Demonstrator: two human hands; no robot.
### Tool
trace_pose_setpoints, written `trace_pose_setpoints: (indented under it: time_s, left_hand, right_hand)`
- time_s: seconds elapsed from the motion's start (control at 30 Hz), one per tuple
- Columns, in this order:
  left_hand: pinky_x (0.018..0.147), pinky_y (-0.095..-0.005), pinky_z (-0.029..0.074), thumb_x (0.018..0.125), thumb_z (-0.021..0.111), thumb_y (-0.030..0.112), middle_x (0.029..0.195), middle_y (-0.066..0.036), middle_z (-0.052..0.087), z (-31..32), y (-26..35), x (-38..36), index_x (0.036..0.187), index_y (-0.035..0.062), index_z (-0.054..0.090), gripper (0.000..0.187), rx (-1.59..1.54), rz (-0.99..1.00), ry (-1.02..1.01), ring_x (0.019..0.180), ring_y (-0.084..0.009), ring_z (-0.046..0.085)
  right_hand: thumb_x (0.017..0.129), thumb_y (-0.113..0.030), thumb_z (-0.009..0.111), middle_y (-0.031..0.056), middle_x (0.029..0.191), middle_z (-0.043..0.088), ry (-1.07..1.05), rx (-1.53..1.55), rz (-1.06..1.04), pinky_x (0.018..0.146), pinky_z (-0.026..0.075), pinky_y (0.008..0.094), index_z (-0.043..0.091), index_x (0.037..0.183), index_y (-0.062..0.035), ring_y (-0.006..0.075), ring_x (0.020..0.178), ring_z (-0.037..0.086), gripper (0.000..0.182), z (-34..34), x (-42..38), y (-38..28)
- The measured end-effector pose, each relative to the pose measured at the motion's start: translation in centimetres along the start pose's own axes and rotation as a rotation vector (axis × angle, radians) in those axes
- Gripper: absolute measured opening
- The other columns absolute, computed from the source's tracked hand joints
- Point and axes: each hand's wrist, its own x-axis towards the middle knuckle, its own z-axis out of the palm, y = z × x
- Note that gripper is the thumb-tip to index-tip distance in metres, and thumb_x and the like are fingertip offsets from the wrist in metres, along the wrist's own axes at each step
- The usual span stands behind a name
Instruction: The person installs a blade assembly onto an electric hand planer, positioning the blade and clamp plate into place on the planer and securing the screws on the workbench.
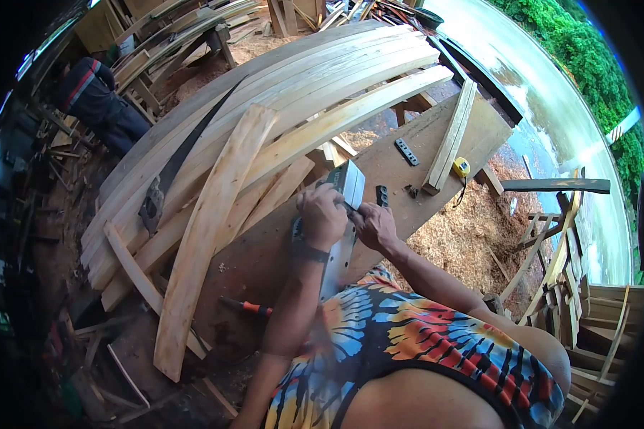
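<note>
Both hands grip a long grey metal planer tool [342, 222] on the brown wooden workbench [265, 250]. The left hand [322, 214] wraps its top; the right hand [373, 225] pinches its side. A yellow tape measure [461, 167] lies beyond the right hand.

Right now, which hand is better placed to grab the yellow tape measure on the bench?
Right, probably. The right hand sits on the side of the grey power tool nearer the yellow tape measure, with bare workbench between. The left hand rests on top of the tool, farther off.

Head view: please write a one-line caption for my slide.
Both hands, left hand and right hand, grip a grey power tool on a workbench beside curved planks.
</note>
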Motion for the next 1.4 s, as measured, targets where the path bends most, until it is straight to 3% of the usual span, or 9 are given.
trace_pose_setpoints:
  time_s: [0.17,0.63,1.07,1.17,1.27,1.4]
  left_hand:
    - [0.102,-0.0486,0.039,0.074,0.067,0.007,0.107,-0.01,0.072,0.1,0.0,0.0,0.081,0.0084,0.074,0.01,0.007,0.012,0.017,0.099,-0.035,0.063]
    - [0.106,-0.0503,0.037,0.076,0.066,0.009,0.114,-0.012,0.072,0.1,0.0,-0.1,0.083,0.008,0.075,0.011,0.0,-0.039,-0.023,0.105,-0.0353,0.063]
    - [0.102,-0.049,0.039,0.074,0.066,0.007,0.106,-0.01,0.072,0.2,0.0,-0.1,0.079,0.0082,0.074,0.009,0.002,0.018,0.035,0.098,-0.0353,0.063]
    - [0.101,-0.0488,0.039,0.074,0.066,0.007,0.105,-0.009,0.072,0.2,-0.1,0.0,0.078,0.0084,0.074,0.009,0.004,0.015,0.038,0.097,-0.0351,0.063]
    - [0.101,-0.0486,0.039,0.074,0.066,0.007,0.104,-0.009,0.072,0.3,0.0,0.0,0.078,0.0084,0.074,0.009,0.004,0.01,0.039,0.097,-0.0347,0.062]
    - [0.1,-0.0487,0.039,0.074,0.066,0.007,0.103,-0.008,0.071,0.3,-0.1,-0.1,0.078,0.0086,0.074,0.008,-0.002,0.017,0.044,0.096,-0.0344,0.062]
  right_hand:
    - [0.092,-0.027,0.065,0.0153,0.082,0.07,0.134,-0.039,-0.088,0.078,0.05,0.045,0.067,0.086,-0.0049,0.0367,0.084,0.068,0.023,0.1,-0.3,0.1]
    - [0.091,-0.025,0.065,0.0154,0.086,0.069,0.151,-0.039,-0.121,0.08,0.05,0.0469,0.065,0.085,-0.0034,0.0356,0.088,0.068,0.022,0.2,-0.2,0.3]
    - [0.09,-0.027,0.066,0.0139,0.085,0.069,0.092,-0.056,-0.118,0.081,0.048,0.0466,0.066,0.087,-0.0047,0.0347,0.087,0.068,0.022,0.4,0.1,0.9]
    - [0.091,-0.027,0.062,0.0124,0.087,0.069,0.078,-0.026,-0.056,0.089,0.043,0.0444,0.067,0.089,-0.0069,0.0319,0.092,0.068,0.021,-0.3,-0.1,0.1]
    - [0.091,-0.029,0.066,0.0135,0.085,0.069,0.111,-0.052,-0.131,0.082,0.048,0.0469,0.067,0.089,-0.0054,0.0352,0.088,0.068,0.023,0.1,-0.1,0.3]
    - [0.09,-0.027,0.063,0.0122,0.085,0.069,0.043,-0.052,-0.054,0.089,0.043,0.0445,0.067,0.091,-0.007,0.0315,0.092,0.068,0.02,0.2,0.0,0.6]
